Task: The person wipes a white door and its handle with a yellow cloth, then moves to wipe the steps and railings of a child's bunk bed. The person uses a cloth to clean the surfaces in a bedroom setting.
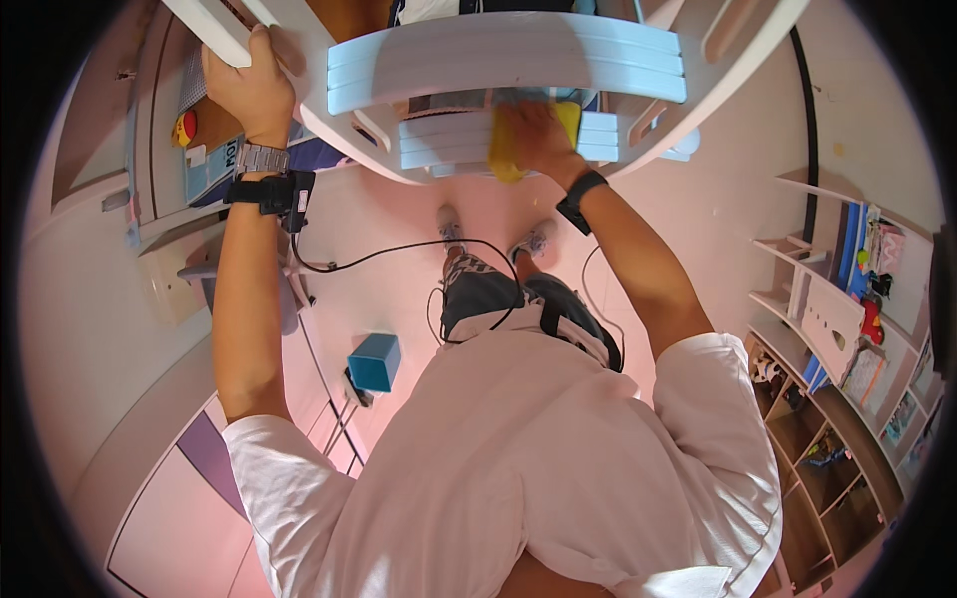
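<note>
My left hand (258, 93) is wrapped around the white side rail (213, 34) of a ladder with light blue steps, at the upper left. Under my right hand (540, 138) is a yellow cloth (505, 163), pressed against the lower blue step (441, 142). Motion blurs that hand, and its fingers are partly lost against the cloth. Above it, the wide upper step (508, 63) curves across between the two rails. The right rail (718, 101) stands apart from both hands.
A blue wastebasket (374, 366) stands on the floor at lower left, near a grey chair (284, 299). Black cable (404, 244) loops from my left wrist across my legs. Shelves (811, 456) holding toys and books line the right side. A desk surface (217, 119) lies beyond my left wrist.
</note>
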A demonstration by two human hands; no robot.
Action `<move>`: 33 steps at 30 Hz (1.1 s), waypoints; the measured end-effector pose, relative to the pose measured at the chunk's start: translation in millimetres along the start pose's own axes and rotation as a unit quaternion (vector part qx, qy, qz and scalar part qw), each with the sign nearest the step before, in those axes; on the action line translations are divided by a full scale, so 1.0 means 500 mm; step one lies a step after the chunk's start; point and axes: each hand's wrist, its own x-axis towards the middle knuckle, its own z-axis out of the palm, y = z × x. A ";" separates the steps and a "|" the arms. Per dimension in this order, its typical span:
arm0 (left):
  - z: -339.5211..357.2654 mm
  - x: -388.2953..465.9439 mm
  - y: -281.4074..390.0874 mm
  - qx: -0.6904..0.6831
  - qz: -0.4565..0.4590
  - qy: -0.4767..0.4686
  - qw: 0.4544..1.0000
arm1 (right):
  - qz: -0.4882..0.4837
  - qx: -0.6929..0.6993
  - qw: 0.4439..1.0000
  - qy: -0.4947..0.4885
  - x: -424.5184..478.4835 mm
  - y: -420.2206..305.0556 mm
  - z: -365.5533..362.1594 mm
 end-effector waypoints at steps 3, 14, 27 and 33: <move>0.000 -0.001 0.015 0.016 -0.014 0.003 1.000 | 0.039 -0.054 0.995 -0.078 -0.058 0.074 -0.067; 0.025 -0.011 0.041 0.011 -0.049 0.022 0.999 | 0.053 -0.127 0.990 0.000 -0.215 0.097 -0.053; 0.019 -0.007 0.040 -0.021 -0.071 -0.005 0.997 | 0.354 0.512 0.779 0.074 -0.482 0.071 -0.408; 0.026 -0.011 0.033 -0.039 -0.076 -0.019 0.996 | 0.288 0.670 0.570 0.380 -0.537 0.066 -0.501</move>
